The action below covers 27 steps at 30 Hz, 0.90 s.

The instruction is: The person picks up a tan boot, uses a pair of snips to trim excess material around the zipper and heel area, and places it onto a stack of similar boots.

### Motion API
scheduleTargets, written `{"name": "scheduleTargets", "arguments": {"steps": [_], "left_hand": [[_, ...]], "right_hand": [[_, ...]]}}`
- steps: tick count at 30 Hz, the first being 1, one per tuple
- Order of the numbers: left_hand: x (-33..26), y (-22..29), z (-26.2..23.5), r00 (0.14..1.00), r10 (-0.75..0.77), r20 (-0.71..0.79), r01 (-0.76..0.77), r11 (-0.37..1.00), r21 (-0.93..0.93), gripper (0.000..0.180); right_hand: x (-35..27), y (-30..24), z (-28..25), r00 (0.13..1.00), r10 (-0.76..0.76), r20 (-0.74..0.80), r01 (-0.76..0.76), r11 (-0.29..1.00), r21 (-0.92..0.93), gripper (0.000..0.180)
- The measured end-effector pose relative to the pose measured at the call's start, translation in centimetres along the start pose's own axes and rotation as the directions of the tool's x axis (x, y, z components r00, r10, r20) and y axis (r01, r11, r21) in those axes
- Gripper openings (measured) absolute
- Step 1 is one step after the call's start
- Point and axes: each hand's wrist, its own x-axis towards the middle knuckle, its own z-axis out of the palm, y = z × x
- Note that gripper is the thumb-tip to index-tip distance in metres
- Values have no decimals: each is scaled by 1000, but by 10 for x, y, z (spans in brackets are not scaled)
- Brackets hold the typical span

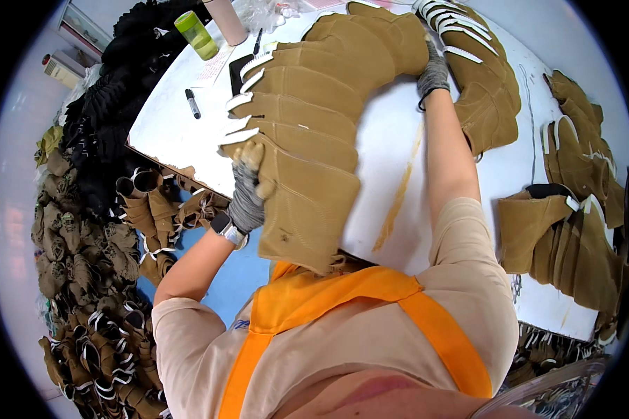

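A long, curved row of overlapping brown suede shoe uppers [321,119] with white edge strips arches across the table, its near end against my apron. My left hand [247,187], in a grey knit glove with tan fingertips, is closed on the strip side of the nearest upper. At the far right end of the row, my gloved right hand [435,73] grips the side, with some fingertips hidden behind the brown material. Just right of that hand lies a second row of brown uppers [488,94], also with white strips.
On the white table [168,129] are a marker [192,103], a green-lidded bottle [196,35], a pink tumbler [226,21] and a pen [258,42]. More brown uppers [573,237] lie at right. Black pieces [94,140] and brown pieces [84,237] are heaped at left.
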Motion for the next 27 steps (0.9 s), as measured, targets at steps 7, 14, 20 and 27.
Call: {"name": "scheduleTargets", "arguments": {"steps": [7, 14, 20, 27], "left_hand": [[76, -21, -25, 940, -293, -172, 244, 935, -259, 43], [274, -72, -110, 964, -232, -133, 203, 958, -202, 44], [390, -96, -33, 990, -118, 78, 119, 993, -4, 45], [400, -151, 153, 958, -128, 256, 96, 986, 133, 45]], "right_hand": [[15, -9, -52, 917, -171, 362, 256, 945, -202, 58], [-209, -70, 83, 822, 21, 569, 217, 912, -347, 63], [-343, -67, 67, 678, -7, 735, 591, 601, -538, 57], [-383, -36, 24, 833, 473, 287, -552, 747, 371, 67]]}}
